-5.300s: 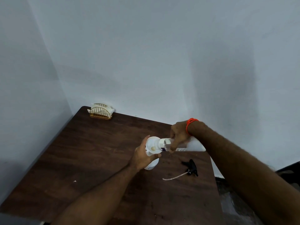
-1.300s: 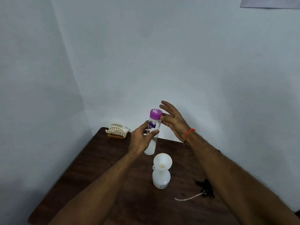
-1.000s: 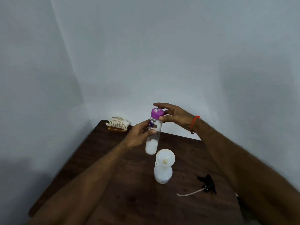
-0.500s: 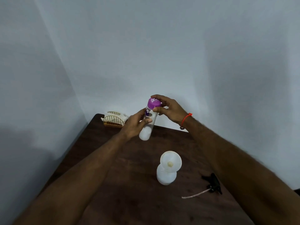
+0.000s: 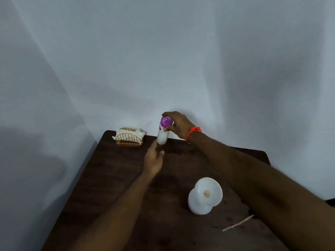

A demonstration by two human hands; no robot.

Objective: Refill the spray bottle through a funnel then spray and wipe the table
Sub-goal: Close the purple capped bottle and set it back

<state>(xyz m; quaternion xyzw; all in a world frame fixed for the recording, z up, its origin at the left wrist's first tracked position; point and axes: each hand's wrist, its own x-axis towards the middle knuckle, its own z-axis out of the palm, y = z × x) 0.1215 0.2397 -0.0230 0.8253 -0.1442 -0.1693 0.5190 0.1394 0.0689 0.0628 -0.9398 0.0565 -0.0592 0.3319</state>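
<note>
A clear bottle with a purple cap is near the table's far edge, and my right hand grips it round the cap. My left hand hovers just below the bottle's base with relaxed fingers, holding nothing. Nearer to me, the white spray bottle stands on the dark wooden table with a white funnel in its neck. The spray head's thin dip tube lies at the right; my right forearm hides the head itself.
A gold wire holder with white napkins stands at the table's far left corner. Grey walls close in the table at the back and left. The table's right edge is at the far right.
My left hand has let go of the purple-capped bottle and dropped below it. My right hand now holds the bottle alone by the cap, farther back toward the wall.
</note>
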